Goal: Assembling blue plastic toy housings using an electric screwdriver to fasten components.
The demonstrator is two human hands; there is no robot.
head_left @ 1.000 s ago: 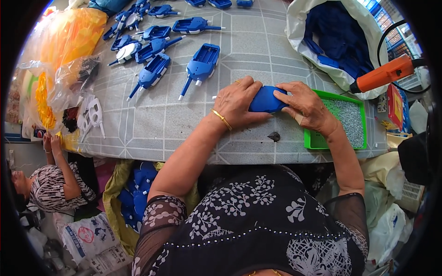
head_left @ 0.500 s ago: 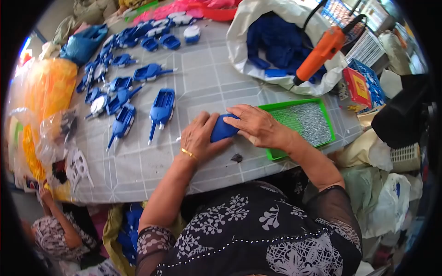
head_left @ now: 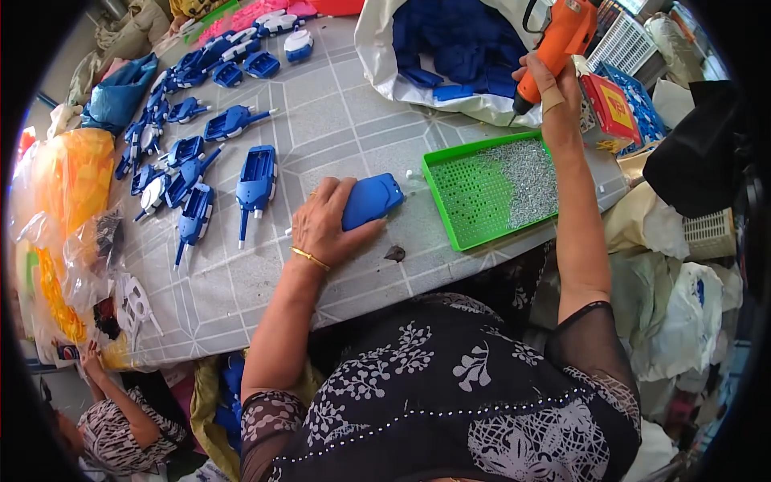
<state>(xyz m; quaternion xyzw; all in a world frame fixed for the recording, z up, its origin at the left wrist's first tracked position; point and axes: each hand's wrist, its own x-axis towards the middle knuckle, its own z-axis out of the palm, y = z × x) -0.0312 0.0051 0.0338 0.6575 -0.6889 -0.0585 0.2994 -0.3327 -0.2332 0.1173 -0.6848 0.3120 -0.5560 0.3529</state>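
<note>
Under my left hand (head_left: 323,223) a smooth blue plastic toy part (head_left: 373,201) lies on the table, gripped between thumb and fingers. My right hand (head_left: 560,100) is raised at the right with its fingers around the lower body of an orange electric screwdriver (head_left: 567,36), whose bit points down beside the white sack. A green perforated tray (head_left: 466,193) sits just right of the blue part, with small silvery screws (head_left: 532,181) heaped in its right half. One small white piece (head_left: 414,174) rests between the blue part and the tray.
Several blue toy boat-like assemblies (head_left: 257,185) with thin rods spread over the left and far table. A white sack (head_left: 373,60) of blue parts stands at the back. Clear bags of orange pieces (head_left: 80,177) lie at left, a red-and-yellow box (head_left: 614,108) at right. Another person (head_left: 128,426) is lower left.
My right hand has left the blue part and moved up right to take hold of the screwdriver. My left hand stays on the part. The whole view has shifted slightly.
</note>
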